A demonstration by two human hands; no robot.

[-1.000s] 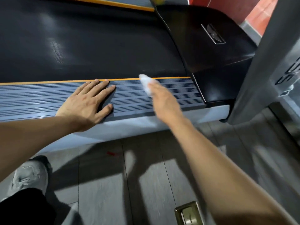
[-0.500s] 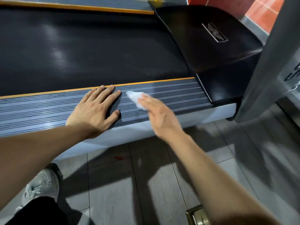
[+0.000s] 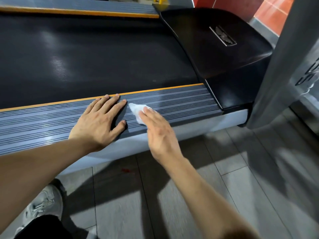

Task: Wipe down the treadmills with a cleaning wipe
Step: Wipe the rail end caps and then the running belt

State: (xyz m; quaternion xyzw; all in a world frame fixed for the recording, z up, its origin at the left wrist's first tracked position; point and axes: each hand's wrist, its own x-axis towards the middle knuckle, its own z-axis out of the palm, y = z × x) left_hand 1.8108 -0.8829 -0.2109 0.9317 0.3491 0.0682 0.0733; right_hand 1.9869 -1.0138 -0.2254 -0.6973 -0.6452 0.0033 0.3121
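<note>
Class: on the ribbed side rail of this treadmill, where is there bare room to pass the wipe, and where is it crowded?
Free: the ribbed side rail between the wipe and the black motor cover, and the stretch left of the left hand. Crowded: mid-rail, where the left hand lies flat close beside the right hand pressing the wipe.

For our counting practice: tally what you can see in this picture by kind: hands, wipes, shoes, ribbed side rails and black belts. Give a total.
Hands: 2, left hand and right hand
Wipes: 1, white wipe
Shoes: 1, grey shoe
Ribbed side rails: 2, near rail and far rail
Black belts: 1, belt
Total: 7
</note>
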